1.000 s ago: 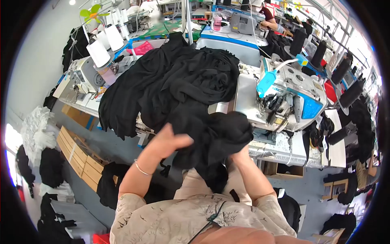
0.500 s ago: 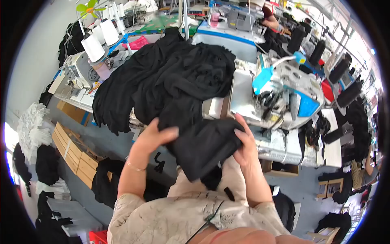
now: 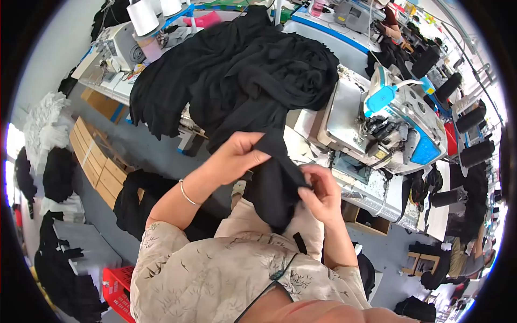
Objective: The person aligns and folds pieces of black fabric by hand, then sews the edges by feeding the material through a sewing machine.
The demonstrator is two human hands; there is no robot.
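Note:
Between my hands hangs a piece of black fabric [image 3: 272,188], its lower end drooping over my lap. My left hand [image 3: 239,156] pinches its upper left edge between thumb and fingers. On the opposite edge my right hand [image 3: 321,191] is closed, thumb against curled fingers. Just beyond, a large heap of black cloth [image 3: 237,70] covers the table and hangs over its front edge. To the right of the heap stands a white and blue sewing machine [image 3: 401,126] with a metal plate [image 3: 350,102] at its left side.
Black thread cones [image 3: 474,153] stand behind the machine at the right. White thread cones [image 3: 142,19] and another machine [image 3: 116,46] are at the upper left. A wooden bench [image 3: 97,161], a red basket [image 3: 118,288] and black cloth piles lie around the floor.
My hands have come closer together and gripped the fabric's edges; its spread panel is now narrower and gathered. The view has shifted, so the table appears higher and further right.

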